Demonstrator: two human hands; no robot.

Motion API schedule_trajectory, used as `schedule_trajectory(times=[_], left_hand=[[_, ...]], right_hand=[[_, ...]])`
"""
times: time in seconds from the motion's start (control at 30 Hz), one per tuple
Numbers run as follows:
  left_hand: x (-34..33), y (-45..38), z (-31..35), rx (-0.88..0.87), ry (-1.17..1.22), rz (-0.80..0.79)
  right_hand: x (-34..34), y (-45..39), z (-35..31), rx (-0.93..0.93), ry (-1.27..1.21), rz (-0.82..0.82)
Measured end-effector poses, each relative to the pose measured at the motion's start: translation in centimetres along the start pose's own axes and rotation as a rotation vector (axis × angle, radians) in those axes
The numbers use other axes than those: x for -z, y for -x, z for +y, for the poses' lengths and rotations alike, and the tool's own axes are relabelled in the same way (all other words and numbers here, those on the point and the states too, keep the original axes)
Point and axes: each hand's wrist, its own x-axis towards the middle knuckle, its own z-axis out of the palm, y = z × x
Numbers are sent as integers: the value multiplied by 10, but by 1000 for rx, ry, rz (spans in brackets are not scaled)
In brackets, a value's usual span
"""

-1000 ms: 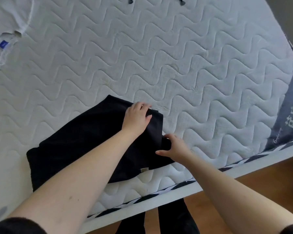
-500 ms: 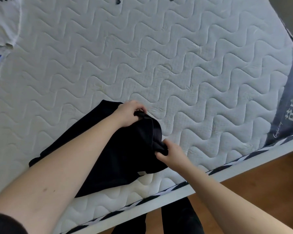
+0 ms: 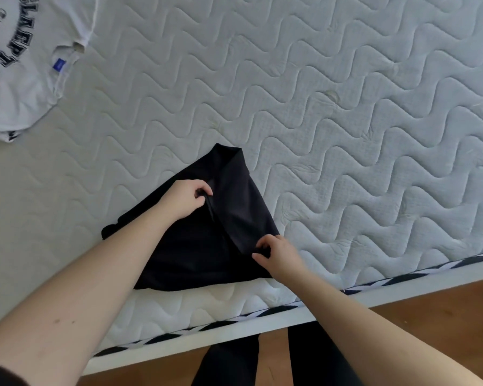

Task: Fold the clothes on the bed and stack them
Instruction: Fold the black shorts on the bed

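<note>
A black garment [image 3: 204,246] lies partly folded near the front edge of the white quilted mattress [image 3: 346,121]. Its right side is turned over towards the left as a flap. My left hand [image 3: 186,199] pinches the flap's edge near the garment's middle. My right hand [image 3: 276,253] pinches the same flap at its near corner, by the mattress edge. A white T-shirt [image 3: 25,65] with dark curved lettering and a small blue label lies at the far left of the mattress, apart from both hands.
The mattress edge with black-and-white piping [image 3: 262,316] runs across the bottom, above a white bed frame. Wooden floor [image 3: 444,316] shows below it, with my dark-trousered legs [image 3: 262,363] standing there.
Both hands have taken hold of the garment's right edge and carried it leftwards, so a flap now lies over the middle. The view has shifted, bringing the white T-shirt more into sight.
</note>
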Motion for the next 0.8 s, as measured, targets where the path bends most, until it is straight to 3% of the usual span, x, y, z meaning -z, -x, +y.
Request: schedule_trajectory(times=[0.1,0.27,0.43,0.53,0.6,0.8], left_hand=[[-5,-2,5,74,158,3],[-11,-8,19,122,251,237],[-6,-12,35,56,38,250],[-2,-9,49,-69,-184,370],[0,-9,65,-156,-192,435],[-10,-39,146,-86,188,273]], right_hand=[[7,2,1,25,-30,-12],[23,12,12,41,-75,-73],[33,26,25,13,-123,36],[39,32,31,-21,-181,113],[43,34,38,-32,-229,150],[63,35,69,-91,-331,247]])
